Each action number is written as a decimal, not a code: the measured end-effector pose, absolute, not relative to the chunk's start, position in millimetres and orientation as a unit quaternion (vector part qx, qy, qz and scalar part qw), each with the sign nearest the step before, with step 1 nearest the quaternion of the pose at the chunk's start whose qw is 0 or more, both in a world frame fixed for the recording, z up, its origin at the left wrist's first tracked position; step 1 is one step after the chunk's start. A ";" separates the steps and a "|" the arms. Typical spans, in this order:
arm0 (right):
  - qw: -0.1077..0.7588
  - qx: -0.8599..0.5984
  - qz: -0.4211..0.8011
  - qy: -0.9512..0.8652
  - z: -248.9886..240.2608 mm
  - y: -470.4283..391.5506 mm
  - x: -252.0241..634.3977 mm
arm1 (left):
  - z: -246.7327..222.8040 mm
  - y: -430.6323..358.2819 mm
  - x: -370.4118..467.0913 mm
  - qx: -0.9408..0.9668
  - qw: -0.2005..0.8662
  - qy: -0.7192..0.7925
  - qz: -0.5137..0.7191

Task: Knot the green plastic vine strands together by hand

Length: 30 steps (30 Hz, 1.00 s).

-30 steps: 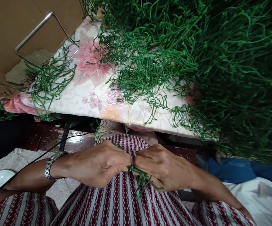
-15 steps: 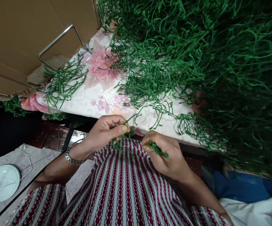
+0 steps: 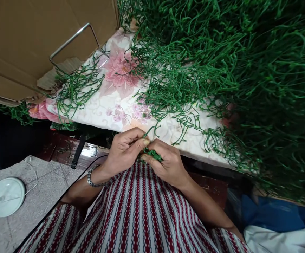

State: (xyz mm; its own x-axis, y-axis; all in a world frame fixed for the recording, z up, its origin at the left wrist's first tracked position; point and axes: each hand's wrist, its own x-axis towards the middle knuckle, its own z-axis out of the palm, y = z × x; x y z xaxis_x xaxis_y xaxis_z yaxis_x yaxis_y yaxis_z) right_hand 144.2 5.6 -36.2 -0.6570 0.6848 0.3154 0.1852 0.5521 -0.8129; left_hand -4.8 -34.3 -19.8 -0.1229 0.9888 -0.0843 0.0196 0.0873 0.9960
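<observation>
My left hand [image 3: 128, 151] is closed, thumb pressed on the fingers, around a thin green stem [image 3: 152, 128] whose forked tip sticks out above them. My right hand [image 3: 168, 163] touches the left one at the fingertips. Its fingers are curled around a bunch of small crinkled green sprigs [image 3: 154, 154], part of which shows between the thumb and fingers. Both hands are just off the near edge of the flowered cloth [image 3: 97, 112], above my striped garment. Where the stem's lower end meets the sprigs is hidden by my fingers.
A large heap of green branching stems [image 3: 207, 66] covers the cloth's back and right. A smaller cluster [image 3: 76, 89] lies at left, by a cardboard box [image 3: 44, 38] and a bent metal bar [image 3: 70, 38]. A white round base [image 3: 7, 196] stands on the floor.
My right hand has moved left and up to meet my left hand, bringing its green sprigs to the stem. The view has shifted slightly.
</observation>
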 end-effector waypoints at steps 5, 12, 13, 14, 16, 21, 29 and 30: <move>0.335 -0.263 0.392 -0.815 -37.5 3.8 146.1 | -20.6 -36.1 -10.1 0.452 0.554 0.514 0.475; 0.307 -0.248 0.282 -0.875 -37.3 0.2 152.0 | -23.1 -34.2 -24.7 0.464 0.666 0.445 0.378; 0.301 -0.247 0.266 -0.882 -36.7 -0.1 152.5 | -23.5 -33.4 -25.7 0.469 0.669 0.441 0.372; 0.293 -0.244 0.257 -0.888 -36.1 -0.3 153.0 | -23.7 -32.7 -26.5 0.476 0.669 0.439 0.364; 0.270 -0.228 0.252 -0.901 -34.8 0.0 154.4 | -23.7 -31.9 -27.8 0.497 0.665 0.447 0.333; 0.178 -0.178 0.275 -0.928 -30.7 5.3 160.1 | -23.5 -33.0 -30.2 0.565 0.639 0.460 0.247; 0.059 -0.042 0.259 -0.963 -23.2 19.8 161.3 | -23.0 -32.3 -32.8 0.712 0.566 0.396 0.129; 0.047 -0.017 0.277 -0.960 -22.1 20.7 160.5 | -21.5 -31.9 -33.2 0.724 0.566 0.376 0.117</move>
State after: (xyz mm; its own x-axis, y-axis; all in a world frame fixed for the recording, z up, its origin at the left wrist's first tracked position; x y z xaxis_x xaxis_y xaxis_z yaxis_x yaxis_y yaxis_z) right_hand 160.5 20.7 -22.1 -0.9951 0.0577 0.0808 0.0058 0.8459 -0.5332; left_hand -33.2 -31.9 -21.5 0.6899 0.6772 -0.2559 0.4118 -0.0765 0.9080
